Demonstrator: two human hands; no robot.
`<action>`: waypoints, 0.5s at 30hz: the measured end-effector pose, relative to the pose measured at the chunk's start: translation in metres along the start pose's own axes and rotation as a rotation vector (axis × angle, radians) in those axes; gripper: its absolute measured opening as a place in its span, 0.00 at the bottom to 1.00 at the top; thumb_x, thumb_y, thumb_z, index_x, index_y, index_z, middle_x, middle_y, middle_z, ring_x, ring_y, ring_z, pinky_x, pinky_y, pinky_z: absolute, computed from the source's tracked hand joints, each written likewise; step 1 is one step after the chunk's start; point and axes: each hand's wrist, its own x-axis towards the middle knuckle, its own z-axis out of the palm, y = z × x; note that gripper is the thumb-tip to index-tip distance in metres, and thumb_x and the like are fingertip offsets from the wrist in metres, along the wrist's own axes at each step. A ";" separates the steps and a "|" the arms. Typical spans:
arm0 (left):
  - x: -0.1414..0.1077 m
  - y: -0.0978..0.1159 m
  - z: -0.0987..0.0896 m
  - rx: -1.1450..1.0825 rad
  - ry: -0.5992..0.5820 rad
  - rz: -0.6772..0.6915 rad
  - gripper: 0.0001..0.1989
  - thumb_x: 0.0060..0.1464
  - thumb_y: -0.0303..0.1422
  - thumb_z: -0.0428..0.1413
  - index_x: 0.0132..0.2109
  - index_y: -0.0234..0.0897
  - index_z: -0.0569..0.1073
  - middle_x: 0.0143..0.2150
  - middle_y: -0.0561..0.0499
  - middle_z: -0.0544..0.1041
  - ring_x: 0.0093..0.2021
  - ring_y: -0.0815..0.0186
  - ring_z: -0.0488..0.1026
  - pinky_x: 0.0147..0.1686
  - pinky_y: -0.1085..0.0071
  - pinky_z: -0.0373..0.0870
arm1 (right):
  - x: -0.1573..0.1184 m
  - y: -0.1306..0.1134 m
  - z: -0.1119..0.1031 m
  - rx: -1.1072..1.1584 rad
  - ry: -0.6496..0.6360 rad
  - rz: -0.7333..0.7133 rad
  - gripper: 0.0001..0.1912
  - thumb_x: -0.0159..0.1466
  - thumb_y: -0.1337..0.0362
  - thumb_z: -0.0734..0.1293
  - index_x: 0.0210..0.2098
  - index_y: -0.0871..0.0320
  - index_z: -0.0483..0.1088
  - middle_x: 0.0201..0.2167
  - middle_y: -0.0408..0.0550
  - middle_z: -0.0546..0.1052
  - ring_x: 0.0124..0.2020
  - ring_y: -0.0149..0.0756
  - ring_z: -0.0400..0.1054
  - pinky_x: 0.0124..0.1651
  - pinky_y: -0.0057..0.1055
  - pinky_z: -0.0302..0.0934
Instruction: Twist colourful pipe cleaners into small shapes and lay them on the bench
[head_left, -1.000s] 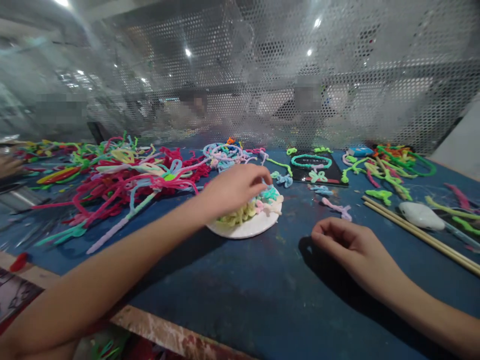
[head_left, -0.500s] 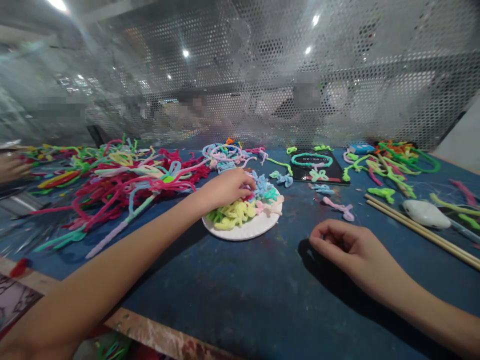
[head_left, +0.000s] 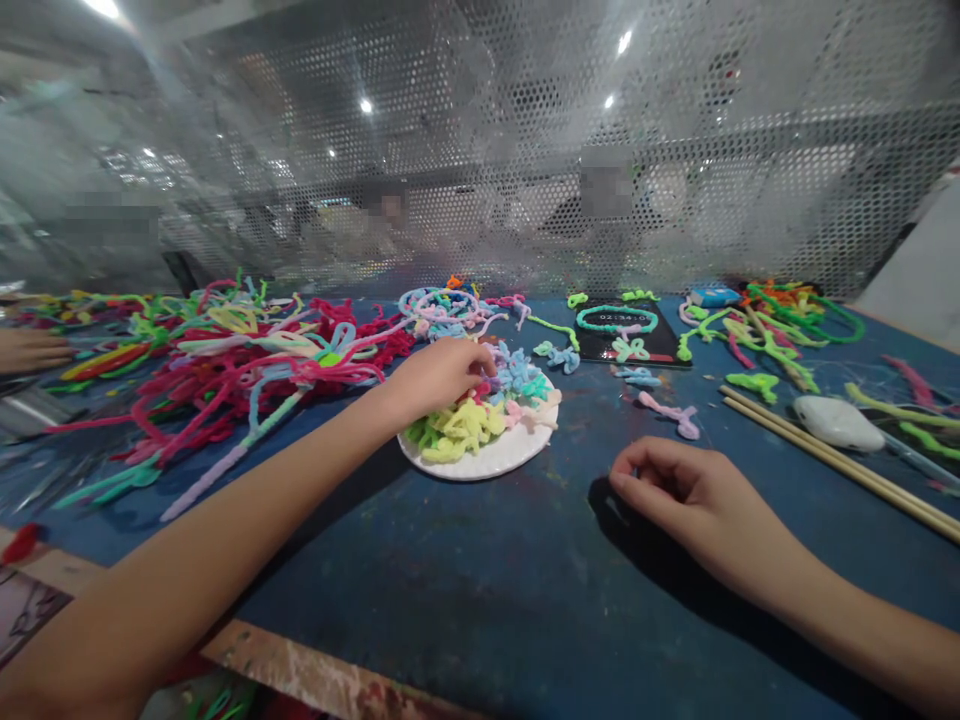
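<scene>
My left hand (head_left: 442, 378) reaches over a white plate (head_left: 487, 464) piled with small twisted pipe-cleaner pieces. Its fingers are curled down among the pile, and what they pinch, if anything, is hidden. Yellow-green pieces (head_left: 466, 428) lie in front of the fingers, blue pieces (head_left: 517, 368) behind them, and pale pink pieces (head_left: 529, 410) at the right. My right hand (head_left: 679, 490) rests on the blue table to the right of the plate. Its thumb and fingers are curled closed, with nothing visible in them. A lilac pipe-cleaner piece (head_left: 671, 414) lies just beyond it.
Heaped pink and multicoloured pipe cleaners (head_left: 247, 380) fill the left. Behind the plate, a black device with a timer display (head_left: 664, 345) carries a turquoise ring (head_left: 600, 328). Wooden sticks (head_left: 832, 455) and a white glue gun (head_left: 836, 422) lie right. Another person's hand (head_left: 34, 350) is at far left.
The view has shifted slightly, moving everything a little leftward. My left hand stays over the plate and my right hand keeps its curled pose. The other person's hand looks flatter.
</scene>
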 end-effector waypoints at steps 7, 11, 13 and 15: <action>0.004 0.004 0.005 0.033 0.070 0.111 0.14 0.59 0.27 0.48 0.43 0.35 0.78 0.43 0.44 0.78 0.47 0.59 0.72 0.47 0.65 0.63 | 0.000 0.000 0.001 0.015 0.001 -0.016 0.11 0.59 0.57 0.62 0.28 0.57 0.69 0.17 0.39 0.62 0.21 0.29 0.53 0.22 0.25 0.47; 0.007 0.007 0.013 0.041 0.060 0.152 0.12 0.59 0.36 0.54 0.42 0.35 0.79 0.39 0.45 0.79 0.41 0.59 0.73 0.42 0.67 0.65 | 0.000 0.000 0.000 0.008 0.000 -0.015 0.11 0.59 0.57 0.62 0.28 0.57 0.69 0.17 0.39 0.62 0.21 0.28 0.53 0.23 0.25 0.47; 0.007 0.008 0.017 0.051 0.055 0.146 0.09 0.57 0.33 0.55 0.41 0.35 0.79 0.37 0.46 0.79 0.40 0.59 0.73 0.40 0.68 0.65 | 0.001 0.001 0.000 0.010 -0.003 -0.015 0.10 0.59 0.58 0.62 0.28 0.57 0.69 0.18 0.39 0.62 0.21 0.28 0.53 0.23 0.25 0.47; 0.007 0.007 0.019 0.057 0.063 0.133 0.09 0.56 0.30 0.54 0.39 0.35 0.79 0.36 0.46 0.79 0.40 0.60 0.74 0.39 0.68 0.65 | 0.001 0.001 0.001 0.011 -0.005 -0.013 0.10 0.59 0.58 0.62 0.28 0.57 0.69 0.18 0.39 0.61 0.21 0.28 0.53 0.23 0.25 0.47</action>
